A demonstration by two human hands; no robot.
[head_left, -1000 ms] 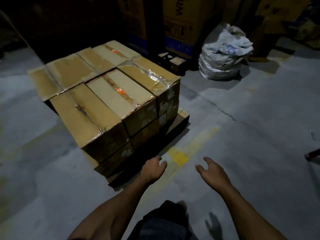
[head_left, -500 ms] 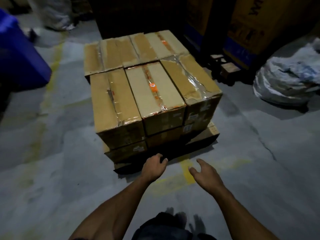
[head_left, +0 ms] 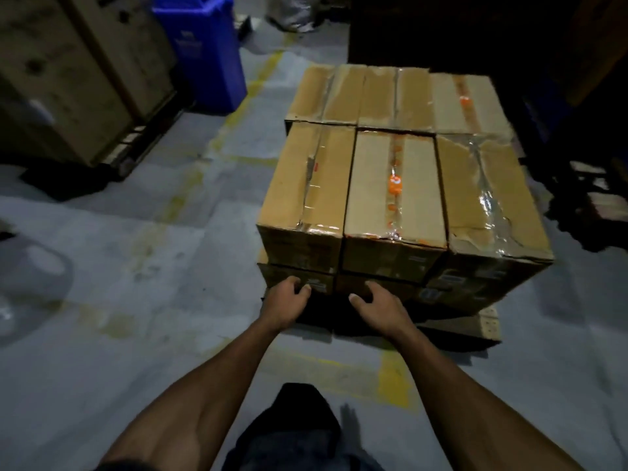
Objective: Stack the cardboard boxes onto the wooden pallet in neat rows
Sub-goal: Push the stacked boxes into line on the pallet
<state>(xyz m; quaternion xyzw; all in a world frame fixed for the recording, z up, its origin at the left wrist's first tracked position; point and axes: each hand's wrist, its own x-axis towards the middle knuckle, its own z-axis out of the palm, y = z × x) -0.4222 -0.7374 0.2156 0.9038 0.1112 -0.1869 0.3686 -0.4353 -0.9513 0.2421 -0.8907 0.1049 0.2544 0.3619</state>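
Cardboard boxes (head_left: 390, 185) sit two layers deep on wooden pallet (head_left: 489, 322), mid-right | left hand (head_left: 283, 302) and right hand (head_left: 379, 305) empty, fingers loosely curled, near the bottom row's near face | my worry: near-right box (head_left: 489, 195) has a crushed, torn top, so more stacked there could lean

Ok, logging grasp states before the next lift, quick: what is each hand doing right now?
Left hand: empty, fingers loosely curled, at the lower boxes; contact unclear.
Right hand: open, fingers spread, holding nothing.
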